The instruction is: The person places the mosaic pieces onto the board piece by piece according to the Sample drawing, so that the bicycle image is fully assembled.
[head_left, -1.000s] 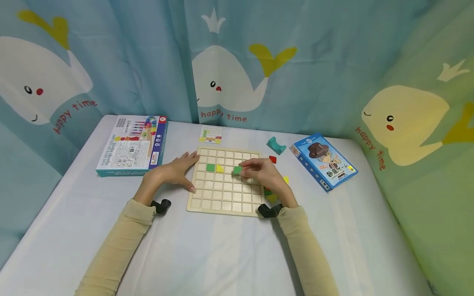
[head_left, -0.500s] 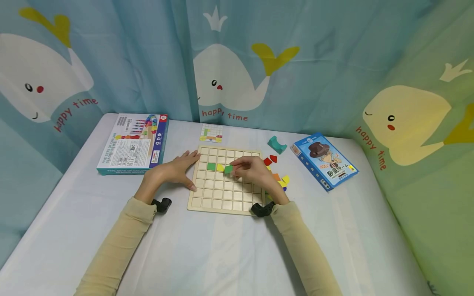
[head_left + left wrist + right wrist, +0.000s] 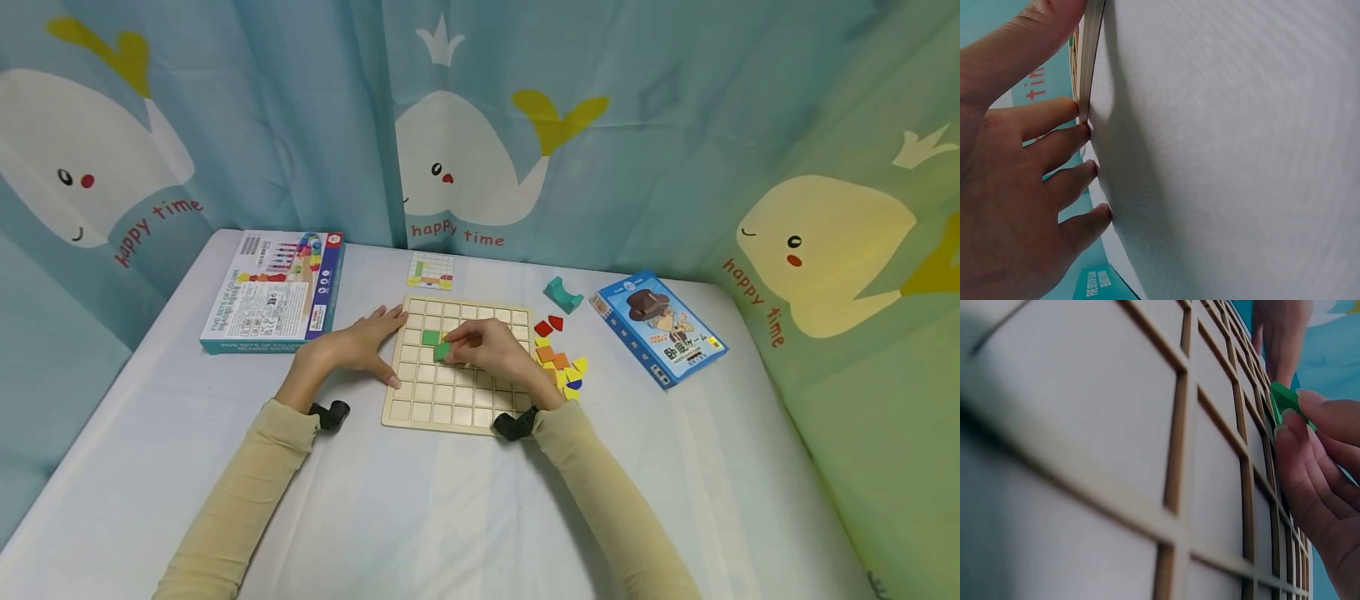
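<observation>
A wooden grid board lies on the table between the hands. My left hand rests spread at its left edge; in the left wrist view the thumb lies over the rim while several fingertips touch the table or the board's side. My right hand pinches a green square tile over the grid, tilted in the right wrist view. Just behind it, a second green tile sits in a cell. Beside that one is a yellow piece, mostly hidden by the right fingers.
Loose red, orange, yellow and blue pieces lie right of the board. Behind it are a printed grid card and a teal arched block. A blue box stands right, a larger toy box left.
My right hand has moved left across the board with the green tile, bringing it beside the placed green and yellow pieces. More loose pieces show at right. The left hand stays put.
</observation>
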`<state>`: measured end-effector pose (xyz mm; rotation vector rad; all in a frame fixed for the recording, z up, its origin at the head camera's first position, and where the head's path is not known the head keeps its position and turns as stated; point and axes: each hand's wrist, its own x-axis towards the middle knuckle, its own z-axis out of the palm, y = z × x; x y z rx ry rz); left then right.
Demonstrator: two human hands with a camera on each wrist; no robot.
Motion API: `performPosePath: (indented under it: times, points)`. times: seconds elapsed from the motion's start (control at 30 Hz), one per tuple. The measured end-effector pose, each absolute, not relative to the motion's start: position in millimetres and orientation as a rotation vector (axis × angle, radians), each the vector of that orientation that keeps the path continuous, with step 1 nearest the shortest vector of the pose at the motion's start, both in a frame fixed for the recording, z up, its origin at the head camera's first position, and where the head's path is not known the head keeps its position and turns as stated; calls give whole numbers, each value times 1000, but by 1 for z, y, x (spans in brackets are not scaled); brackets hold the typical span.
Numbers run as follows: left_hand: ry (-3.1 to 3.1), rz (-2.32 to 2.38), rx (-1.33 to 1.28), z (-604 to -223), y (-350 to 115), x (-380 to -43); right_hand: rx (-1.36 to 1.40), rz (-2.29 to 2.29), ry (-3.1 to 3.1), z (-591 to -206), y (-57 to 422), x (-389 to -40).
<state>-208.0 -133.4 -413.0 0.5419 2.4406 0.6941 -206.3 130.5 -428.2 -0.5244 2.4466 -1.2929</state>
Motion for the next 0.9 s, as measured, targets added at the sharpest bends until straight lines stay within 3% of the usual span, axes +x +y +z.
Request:
performPosePath:
  times: [0.9]
  points:
    - [2437, 692, 537, -413, -134, -208, -655, -1049, 2579, -427, 102, -210]
